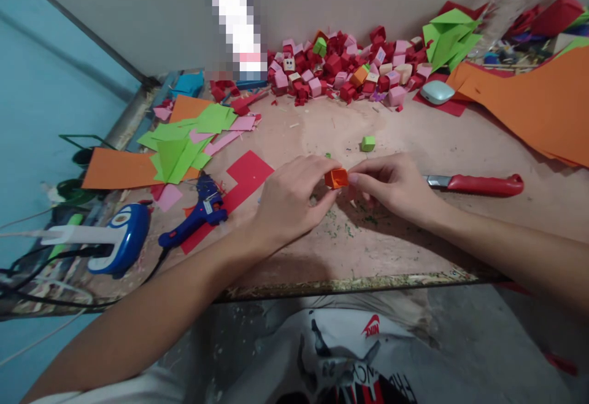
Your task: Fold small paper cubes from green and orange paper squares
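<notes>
Between the fingertips of my left hand (297,198) is a small orange paper box (337,178), its hollow side facing right. My right hand (391,183) pinches at the box's right edge with thumb and forefinger; whether a flap is between them is hard to make out. A little green cube (368,143) sits on the table just beyond my right hand. To the right lies a red-handled knife (485,184), its blade partly behind my right wrist. A blue glue gun (197,213) rests on red paper (251,177) left of my left hand.
Many red and pink paper cubes (340,69) are heaped along the back wall. Orange sheets (529,103) and a pale rounded case (437,92) lie at right. Green paper pieces (184,146) and a blue power strip (124,238) with cables occupy the left.
</notes>
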Tool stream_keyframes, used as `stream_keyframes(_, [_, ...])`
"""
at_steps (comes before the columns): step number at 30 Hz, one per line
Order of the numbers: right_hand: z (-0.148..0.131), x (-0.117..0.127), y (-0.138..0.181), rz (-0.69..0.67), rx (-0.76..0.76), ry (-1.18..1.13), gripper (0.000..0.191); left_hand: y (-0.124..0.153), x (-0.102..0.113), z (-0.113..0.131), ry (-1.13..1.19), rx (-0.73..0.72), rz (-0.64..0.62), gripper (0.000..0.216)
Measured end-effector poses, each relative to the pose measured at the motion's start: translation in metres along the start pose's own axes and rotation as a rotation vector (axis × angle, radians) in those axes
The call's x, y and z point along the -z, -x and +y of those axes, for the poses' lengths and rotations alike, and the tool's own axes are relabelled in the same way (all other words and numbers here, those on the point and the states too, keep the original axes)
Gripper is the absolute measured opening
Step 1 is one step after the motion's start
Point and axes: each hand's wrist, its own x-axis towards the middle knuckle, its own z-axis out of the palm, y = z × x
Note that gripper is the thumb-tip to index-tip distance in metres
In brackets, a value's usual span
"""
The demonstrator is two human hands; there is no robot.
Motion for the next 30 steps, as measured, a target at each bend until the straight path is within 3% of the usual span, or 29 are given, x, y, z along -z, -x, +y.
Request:
stream_keyframes(8, [0.001, -0.004, 0.002, -0.021, 0.033, 0.059, 0.025, 0.000, 0.001, 0.003, -0.019, -0.009, -0.018, 0.023])
stream_keyframes(12, [-0.001, -0.001, 0.003, -0.011, 0.075, 0.025, 0.028, 0.000, 0.001, 0.003, 0.089, 0.013, 0.011, 0.029])
stream_keyframes(17, [0.001, 0.003, 0.000, 0.048, 0.049, -0.152, 0.020, -0.002, 0.005, 0.007, 0.244, 0.148, -0.025, 0.033])
stream_keyframes(30, [0.018, 0.003, -0.006, -0.087, -0.123, -0.558, 0.029, -0.003, 0.003, 0.003, 0.278, 0.107, -0.033, 0.037])
